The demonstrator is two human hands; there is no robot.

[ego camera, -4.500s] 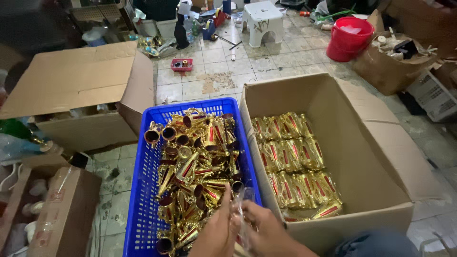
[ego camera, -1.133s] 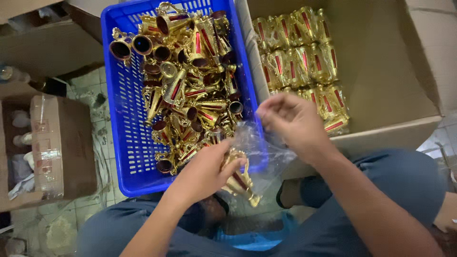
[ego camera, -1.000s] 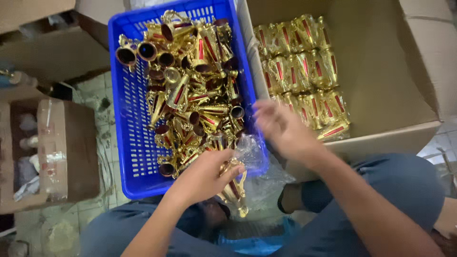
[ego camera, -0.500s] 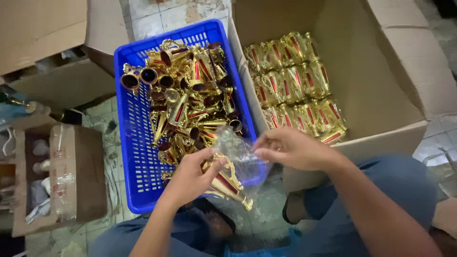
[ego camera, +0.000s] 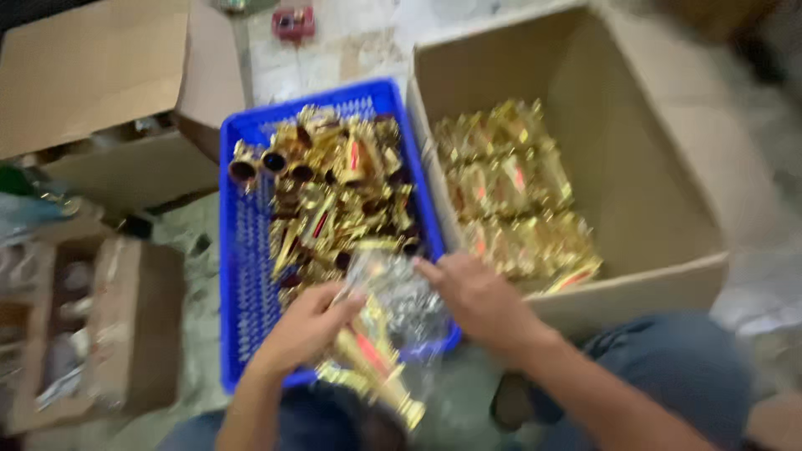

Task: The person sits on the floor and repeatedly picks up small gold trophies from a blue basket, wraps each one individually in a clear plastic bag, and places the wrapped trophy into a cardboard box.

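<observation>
Gold trophy, gripped in left hand over the blue crate's near edge, tilted for bagging; right hand pinches clear bag mouth open beside it; bagged trophies fill box alongside.

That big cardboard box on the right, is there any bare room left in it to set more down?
Yes. The cardboard box has bare floor along its right side, beside the wrapped gold pieces stacked against its left wall. The blue crate is crowded, bare only along its left edge.
</observation>
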